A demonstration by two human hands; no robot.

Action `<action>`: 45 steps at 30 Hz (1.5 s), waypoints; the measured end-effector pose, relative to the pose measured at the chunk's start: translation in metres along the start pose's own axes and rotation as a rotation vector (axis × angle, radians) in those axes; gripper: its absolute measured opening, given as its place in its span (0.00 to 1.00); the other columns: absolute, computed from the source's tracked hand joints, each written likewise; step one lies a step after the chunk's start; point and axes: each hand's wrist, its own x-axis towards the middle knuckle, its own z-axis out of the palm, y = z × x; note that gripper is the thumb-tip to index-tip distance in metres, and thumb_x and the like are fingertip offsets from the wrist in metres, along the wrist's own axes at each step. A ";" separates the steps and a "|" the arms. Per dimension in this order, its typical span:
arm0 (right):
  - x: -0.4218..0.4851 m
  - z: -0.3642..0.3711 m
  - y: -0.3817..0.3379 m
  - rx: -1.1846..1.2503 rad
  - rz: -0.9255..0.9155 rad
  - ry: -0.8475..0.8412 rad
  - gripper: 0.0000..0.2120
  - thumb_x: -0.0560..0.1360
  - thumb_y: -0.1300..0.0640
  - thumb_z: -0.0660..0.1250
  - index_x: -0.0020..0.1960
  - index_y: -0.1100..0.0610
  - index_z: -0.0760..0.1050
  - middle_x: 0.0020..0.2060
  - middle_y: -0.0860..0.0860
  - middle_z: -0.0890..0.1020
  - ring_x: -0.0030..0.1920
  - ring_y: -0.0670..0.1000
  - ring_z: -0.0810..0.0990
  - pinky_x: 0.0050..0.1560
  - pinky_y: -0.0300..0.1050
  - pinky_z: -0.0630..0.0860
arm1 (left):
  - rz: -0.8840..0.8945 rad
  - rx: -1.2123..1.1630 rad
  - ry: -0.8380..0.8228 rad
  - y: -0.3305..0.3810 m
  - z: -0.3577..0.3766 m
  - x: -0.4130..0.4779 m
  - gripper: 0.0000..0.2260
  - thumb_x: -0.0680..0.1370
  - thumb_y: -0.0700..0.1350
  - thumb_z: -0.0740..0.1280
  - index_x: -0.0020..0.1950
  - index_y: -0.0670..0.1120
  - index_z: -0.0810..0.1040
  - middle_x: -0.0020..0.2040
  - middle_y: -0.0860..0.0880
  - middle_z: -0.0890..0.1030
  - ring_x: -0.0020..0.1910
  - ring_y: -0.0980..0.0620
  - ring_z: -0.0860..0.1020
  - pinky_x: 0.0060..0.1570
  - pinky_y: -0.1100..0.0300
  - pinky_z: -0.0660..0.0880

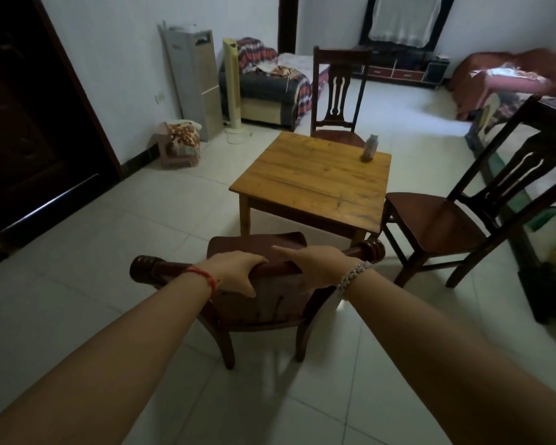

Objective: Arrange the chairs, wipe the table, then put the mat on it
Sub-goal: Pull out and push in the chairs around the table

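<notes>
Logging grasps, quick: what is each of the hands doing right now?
Left hand: grips the near chair by its top rail.
Right hand: holds the same rail, fingers over, thumb behind.

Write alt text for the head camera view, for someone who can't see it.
A person's left hand and right hand grip the top rail of a dark brown wooden chair facing a square light-brown wooden table. A second chair stands at the table's far side, a third chair at its right, and a small grey jar sits near its far right corner.
</notes>
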 end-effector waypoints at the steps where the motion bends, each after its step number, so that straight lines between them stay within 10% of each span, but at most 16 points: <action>1: 0.002 0.001 0.000 -0.037 -0.007 0.025 0.41 0.71 0.57 0.69 0.75 0.46 0.48 0.58 0.54 0.76 0.55 0.55 0.76 0.44 0.43 0.71 | 0.017 0.048 0.034 -0.003 0.002 0.002 0.30 0.72 0.46 0.70 0.71 0.54 0.62 0.65 0.50 0.73 0.61 0.49 0.73 0.58 0.55 0.74; 6: 0.007 0.002 0.002 -0.011 -0.016 0.076 0.18 0.72 0.57 0.67 0.62 0.49 0.71 0.49 0.50 0.79 0.49 0.52 0.78 0.44 0.44 0.74 | 0.036 0.146 0.102 -0.009 0.007 0.008 0.34 0.72 0.49 0.69 0.74 0.55 0.57 0.64 0.50 0.73 0.59 0.49 0.73 0.50 0.59 0.71; 10: 0.008 0.000 0.002 -0.048 -0.012 0.058 0.10 0.73 0.58 0.65 0.54 0.53 0.73 0.43 0.49 0.75 0.42 0.49 0.73 0.43 0.42 0.73 | 0.112 0.134 0.168 -0.009 0.008 0.010 0.19 0.74 0.49 0.66 0.65 0.53 0.70 0.52 0.52 0.77 0.50 0.52 0.76 0.46 0.60 0.72; 45: -0.001 -0.001 -0.009 -0.056 0.053 0.026 0.13 0.74 0.59 0.65 0.58 0.56 0.72 0.50 0.54 0.78 0.50 0.53 0.77 0.50 0.45 0.76 | 0.497 0.381 0.422 -0.029 0.013 0.007 0.18 0.77 0.55 0.61 0.62 0.46 0.69 0.50 0.47 0.80 0.45 0.51 0.79 0.46 0.61 0.76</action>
